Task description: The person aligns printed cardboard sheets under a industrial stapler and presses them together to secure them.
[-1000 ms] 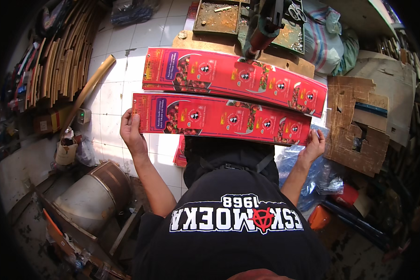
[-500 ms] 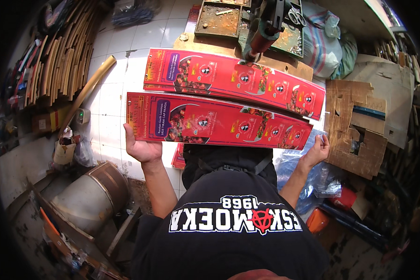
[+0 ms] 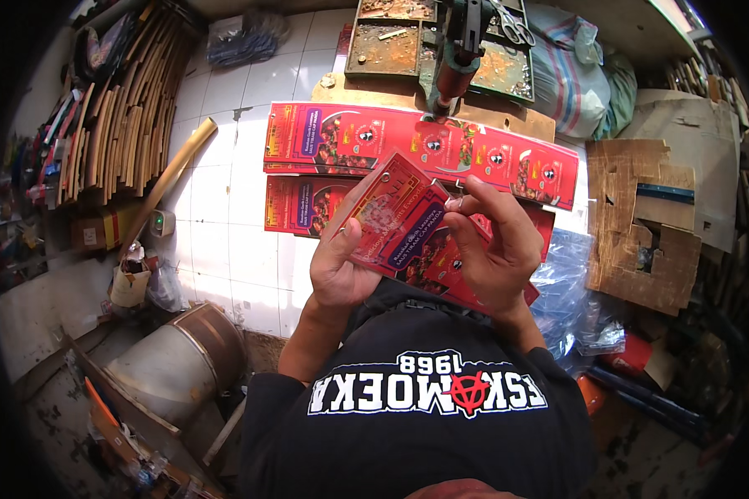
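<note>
Hands at one end of a red strip (image 3: 391,224): the left hand (image 3: 341,273) grips it, thumb on top; the right hand (image 3: 499,245) has fingertips drawn together beside a corner, and whether they grip I cannot tell. Glossy and tilted, the strip bears gold lettering, a purple label (image 3: 420,234) with pale writing and an eyelet (image 3: 386,176), held off the worktop's (image 3: 516,124) near edge, before more strips (image 3: 408,137).
</note>
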Available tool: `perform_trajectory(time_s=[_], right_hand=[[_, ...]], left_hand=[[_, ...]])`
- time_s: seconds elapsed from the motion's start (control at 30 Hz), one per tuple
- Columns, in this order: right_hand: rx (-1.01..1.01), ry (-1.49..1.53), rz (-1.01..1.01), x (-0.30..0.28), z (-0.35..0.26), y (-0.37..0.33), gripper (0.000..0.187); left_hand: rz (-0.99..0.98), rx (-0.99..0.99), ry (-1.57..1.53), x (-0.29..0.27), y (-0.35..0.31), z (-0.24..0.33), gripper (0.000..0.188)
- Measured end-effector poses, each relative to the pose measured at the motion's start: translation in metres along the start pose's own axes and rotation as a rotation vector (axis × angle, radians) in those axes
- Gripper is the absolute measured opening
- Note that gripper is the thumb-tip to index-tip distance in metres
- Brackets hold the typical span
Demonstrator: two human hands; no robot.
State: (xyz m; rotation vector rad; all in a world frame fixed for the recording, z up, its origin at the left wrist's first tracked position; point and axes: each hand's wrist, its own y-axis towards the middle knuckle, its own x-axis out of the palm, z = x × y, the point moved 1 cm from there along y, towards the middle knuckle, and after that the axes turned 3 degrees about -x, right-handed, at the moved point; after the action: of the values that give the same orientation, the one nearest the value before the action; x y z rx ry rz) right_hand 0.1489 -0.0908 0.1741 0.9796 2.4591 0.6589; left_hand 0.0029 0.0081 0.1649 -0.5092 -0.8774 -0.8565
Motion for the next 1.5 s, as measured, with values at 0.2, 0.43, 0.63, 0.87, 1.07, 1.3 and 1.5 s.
perform_trajectory(time_s=[0.2,0.43,0.63,0.87,1.07,1.3,1.5], right_hand=[[-0.098,-0.174,-0.04,0.02,-0.007,0.011,0.035],[-0.079,-0.168,-0.074,0.021,-0.01,0.011,0.038],[-0.003,-0.168,-0.103,0.019,-0.01,0.016,0.041],[-0.022,-0.189,-0.125,0.017,-0.013,0.014,0.042],[-0.12,-0.192,-0.098,0.02,-0.009,0.013,0.042],[-0.131,-0.182,-0.077,0.02,-0.007,0.014,0.034],[-0.151,-0.194,-0.051,0.021,-0.005,0.013,0.036]], left_hand=[[0.006,0.009,0.076,0.006,-0.004,-0.006,0.071],[-0.01,0.003,0.122,0.007,-0.004,-0.005,0.073],[0.009,-0.007,0.13,0.007,-0.005,-0.004,0.073],[-0.013,-0.012,0.137,0.007,-0.003,-0.004,0.074],[0.01,-0.015,0.121,0.011,-0.005,-0.005,0.075],[-0.01,-0.024,0.174,0.013,-0.001,-0.003,0.075],[-0.002,-0.035,0.186,0.013,-0.002,-0.004,0.074]])
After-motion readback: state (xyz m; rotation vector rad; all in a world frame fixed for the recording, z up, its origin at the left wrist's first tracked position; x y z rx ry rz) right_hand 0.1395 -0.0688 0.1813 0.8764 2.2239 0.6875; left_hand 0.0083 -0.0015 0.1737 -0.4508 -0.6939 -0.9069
